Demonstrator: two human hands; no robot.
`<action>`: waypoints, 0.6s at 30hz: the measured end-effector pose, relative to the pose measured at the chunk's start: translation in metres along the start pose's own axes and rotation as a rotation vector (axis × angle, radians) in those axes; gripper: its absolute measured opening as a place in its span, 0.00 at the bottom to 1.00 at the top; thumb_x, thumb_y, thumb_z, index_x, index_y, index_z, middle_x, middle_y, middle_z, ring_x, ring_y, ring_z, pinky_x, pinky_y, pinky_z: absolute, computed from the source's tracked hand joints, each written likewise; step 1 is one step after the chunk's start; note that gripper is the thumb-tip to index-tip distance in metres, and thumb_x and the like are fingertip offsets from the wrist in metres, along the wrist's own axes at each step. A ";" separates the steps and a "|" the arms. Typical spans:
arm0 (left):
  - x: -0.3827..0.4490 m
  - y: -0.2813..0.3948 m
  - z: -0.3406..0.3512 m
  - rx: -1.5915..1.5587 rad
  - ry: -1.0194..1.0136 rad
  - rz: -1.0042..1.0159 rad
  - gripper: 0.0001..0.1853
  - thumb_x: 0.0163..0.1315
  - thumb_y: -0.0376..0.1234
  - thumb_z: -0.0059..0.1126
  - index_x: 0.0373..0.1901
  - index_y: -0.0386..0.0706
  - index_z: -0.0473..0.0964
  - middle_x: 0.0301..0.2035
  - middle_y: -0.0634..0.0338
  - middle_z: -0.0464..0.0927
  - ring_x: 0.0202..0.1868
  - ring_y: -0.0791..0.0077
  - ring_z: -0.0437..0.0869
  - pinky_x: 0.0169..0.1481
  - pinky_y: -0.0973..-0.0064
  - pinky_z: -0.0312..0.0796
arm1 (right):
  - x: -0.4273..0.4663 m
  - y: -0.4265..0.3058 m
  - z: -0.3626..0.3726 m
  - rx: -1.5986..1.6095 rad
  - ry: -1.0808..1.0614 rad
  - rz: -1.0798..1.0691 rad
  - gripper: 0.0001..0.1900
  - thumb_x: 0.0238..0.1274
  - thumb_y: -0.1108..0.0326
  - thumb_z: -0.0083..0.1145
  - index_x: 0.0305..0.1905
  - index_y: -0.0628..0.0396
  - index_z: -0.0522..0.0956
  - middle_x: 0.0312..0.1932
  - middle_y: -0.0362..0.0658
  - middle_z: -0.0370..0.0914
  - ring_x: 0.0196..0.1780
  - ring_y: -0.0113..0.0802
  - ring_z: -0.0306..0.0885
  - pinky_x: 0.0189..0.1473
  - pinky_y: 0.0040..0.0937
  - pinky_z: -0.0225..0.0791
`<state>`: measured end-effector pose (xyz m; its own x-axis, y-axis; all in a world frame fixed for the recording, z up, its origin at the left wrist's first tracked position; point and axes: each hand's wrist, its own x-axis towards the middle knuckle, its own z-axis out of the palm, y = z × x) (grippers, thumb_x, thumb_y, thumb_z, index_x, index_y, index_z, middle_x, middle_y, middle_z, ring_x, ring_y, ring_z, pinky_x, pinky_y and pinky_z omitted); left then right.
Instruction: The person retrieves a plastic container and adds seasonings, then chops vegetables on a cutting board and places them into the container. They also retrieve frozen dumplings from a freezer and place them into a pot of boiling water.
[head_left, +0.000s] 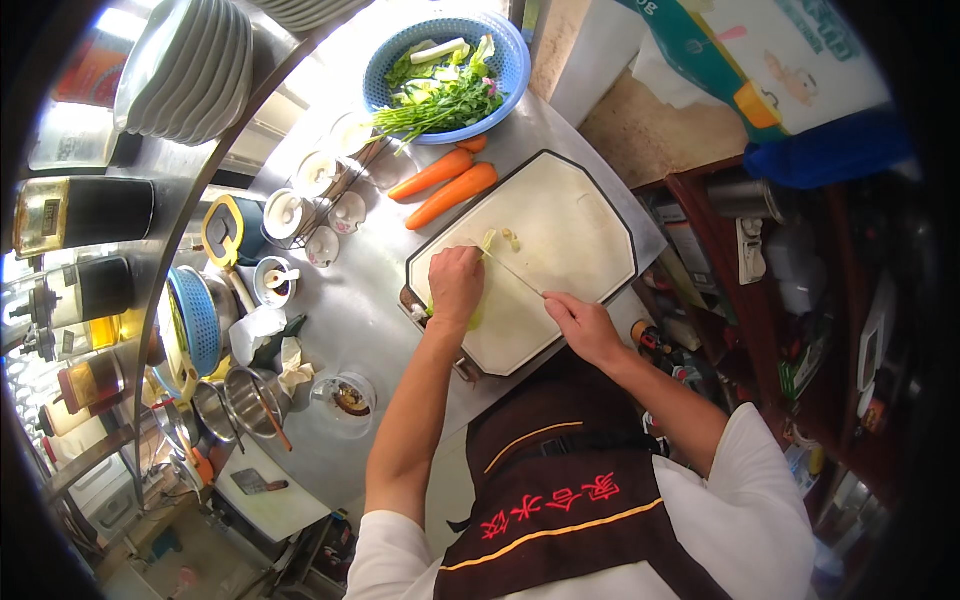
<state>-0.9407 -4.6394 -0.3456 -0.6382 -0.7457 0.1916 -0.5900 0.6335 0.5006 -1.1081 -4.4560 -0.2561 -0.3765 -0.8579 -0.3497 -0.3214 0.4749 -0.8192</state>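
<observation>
A cream cutting board (559, 247) with a dark rim lies before me on the metal counter. My left hand (456, 283) presses down near its left edge, fingers curled over a pale green vegetable (478, 315) that is mostly hidden. My right hand (581, 322) grips a kitchen knife (516, 274) at the board's front edge. The knife is seen almost edge-on, its far end beside my left fingertips. Just beyond the blade lie small cut pieces (511, 240) and a pale green strip (489, 238).
Behind the board lie carrots (454, 196) and a blue plastic colander (448, 135) of leafy greens. Lidded jars (286, 214) and a small bowl (275, 283) stand leftward. A clear container (343, 405) sits near the counter's front. A cleaver (259, 481) rests on another board (277, 510).
</observation>
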 end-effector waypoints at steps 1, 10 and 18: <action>0.000 0.001 0.000 0.017 0.014 -0.010 0.07 0.52 0.30 0.68 0.33 0.46 0.79 0.32 0.62 0.81 0.38 0.61 0.81 0.47 0.63 0.70 | 0.001 0.000 0.003 -0.021 -0.003 -0.020 0.20 0.76 0.51 0.53 0.54 0.56 0.83 0.38 0.56 0.85 0.43 0.52 0.86 0.44 0.40 0.77; 0.001 0.000 0.001 0.046 0.013 -0.002 0.06 0.52 0.31 0.68 0.32 0.47 0.81 0.31 0.62 0.80 0.38 0.62 0.80 0.47 0.63 0.70 | 0.002 0.007 0.005 -0.016 -0.019 0.000 0.20 0.77 0.50 0.51 0.54 0.56 0.83 0.37 0.57 0.85 0.43 0.56 0.85 0.44 0.43 0.76; 0.008 -0.007 -0.011 -0.130 -0.107 -0.118 0.06 0.53 0.30 0.67 0.33 0.44 0.81 0.31 0.59 0.81 0.37 0.56 0.81 0.44 0.59 0.72 | 0.017 0.021 0.017 -0.093 -0.022 -0.014 0.20 0.77 0.50 0.50 0.54 0.54 0.83 0.37 0.57 0.84 0.43 0.56 0.85 0.43 0.43 0.76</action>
<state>-0.9362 -4.6518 -0.3384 -0.6215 -0.7825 0.0380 -0.5994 0.5062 0.6201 -1.1063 -4.4639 -0.2874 -0.3523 -0.8683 -0.3492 -0.4061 0.4780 -0.7789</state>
